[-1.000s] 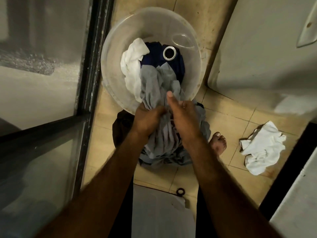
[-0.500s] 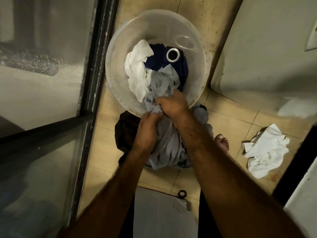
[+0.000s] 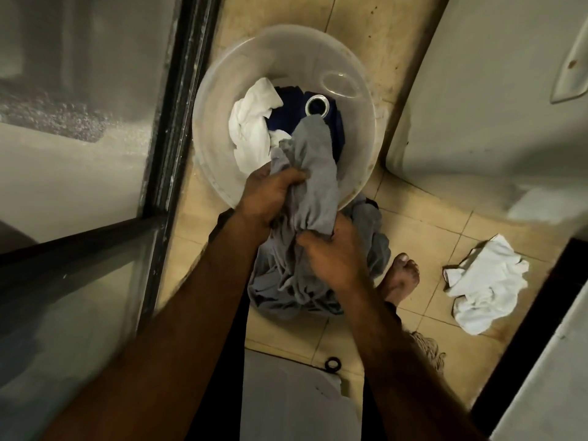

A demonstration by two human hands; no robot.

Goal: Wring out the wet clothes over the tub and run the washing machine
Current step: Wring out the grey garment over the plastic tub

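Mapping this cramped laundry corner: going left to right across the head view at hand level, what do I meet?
Dark door frame → left hand → right hand (both grip the grey garment) → bare foot → white cloth on the floor.

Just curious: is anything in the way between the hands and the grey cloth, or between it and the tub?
Nothing visible. The left hand and right hand grip the grey cloth, and its upper end is over the tub.

Both hands grip the grey garment [image 3: 313, 183] at the tub [image 3: 222, 90] rim: left hand [image 3: 270, 195] higher, right hand [image 3: 331, 256] lower. White cloth [image 3: 251, 128] and dark blue fabric [image 3: 286, 117] in tub; another white cloth [image 3: 486, 284] on floor tiles [image 3: 429, 237].
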